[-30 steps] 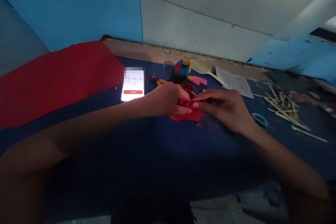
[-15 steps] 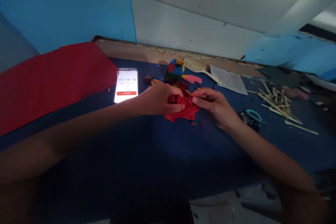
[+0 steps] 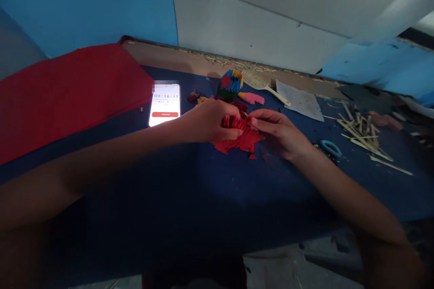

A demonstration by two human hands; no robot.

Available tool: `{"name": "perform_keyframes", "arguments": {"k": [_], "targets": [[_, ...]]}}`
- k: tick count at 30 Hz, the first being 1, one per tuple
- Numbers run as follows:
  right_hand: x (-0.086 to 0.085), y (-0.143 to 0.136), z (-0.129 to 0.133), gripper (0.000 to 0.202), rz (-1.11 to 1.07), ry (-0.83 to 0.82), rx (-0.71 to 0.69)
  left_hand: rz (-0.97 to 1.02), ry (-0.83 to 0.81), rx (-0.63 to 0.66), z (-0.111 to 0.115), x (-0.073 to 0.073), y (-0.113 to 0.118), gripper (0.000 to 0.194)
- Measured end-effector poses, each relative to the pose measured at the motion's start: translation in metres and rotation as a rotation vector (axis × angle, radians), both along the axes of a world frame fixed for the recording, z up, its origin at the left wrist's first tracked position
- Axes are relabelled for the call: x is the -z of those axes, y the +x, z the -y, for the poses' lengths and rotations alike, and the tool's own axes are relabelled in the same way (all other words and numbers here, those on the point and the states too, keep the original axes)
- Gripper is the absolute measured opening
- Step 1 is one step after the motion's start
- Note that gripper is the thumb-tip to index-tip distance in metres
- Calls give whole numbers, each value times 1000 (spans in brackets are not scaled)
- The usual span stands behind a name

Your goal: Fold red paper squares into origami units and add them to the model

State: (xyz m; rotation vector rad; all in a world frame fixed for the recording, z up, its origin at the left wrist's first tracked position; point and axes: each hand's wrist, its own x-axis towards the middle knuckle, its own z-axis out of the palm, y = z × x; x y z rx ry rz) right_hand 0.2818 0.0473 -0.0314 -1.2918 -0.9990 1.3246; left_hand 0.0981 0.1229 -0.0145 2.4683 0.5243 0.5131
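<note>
On my feed, the left hand [image 3: 215, 121] curls round the red piece [image 3: 236, 139], gripping it between thumb and fingers; the right hand [image 3: 280, 130] pinches its right edge, thumb against forefinger. I see the red piece between both hands, over the blue table [image 3: 237, 216], right of the lit phone [image 3: 165, 104]. Beyond it I make out a multicoloured model [image 3: 231, 82], a pink piece [image 3: 253, 98] and a brush [image 3: 257, 81]; sticks [image 3: 362, 130] lie off right.

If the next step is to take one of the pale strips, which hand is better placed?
Right, probably: the right hand is nearer to the pale strips and seems only to pinch the red folded piece, while the left hand grips it.
</note>
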Motion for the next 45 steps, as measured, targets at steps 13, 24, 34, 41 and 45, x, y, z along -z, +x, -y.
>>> {"name": "perform_keyframes", "arguments": {"k": [13,24,34,41,45], "targets": [[-2,-2,0,14,16,22,25,58,-16,-5,-2,4,0,20],[1,-4,1,19,-69,-57,77,41,0,-2,-1,2,0,22],[0,-10,2,19,-78,-103,146,24,3,-25,-1,1,-1,23],[-4,-11,2,17,-36,-108,116,40,26,19,-2,3,-2,22],[-7,-13,2,17,-29,-112,122,38,16,25,-2,1,-3,22]]}}
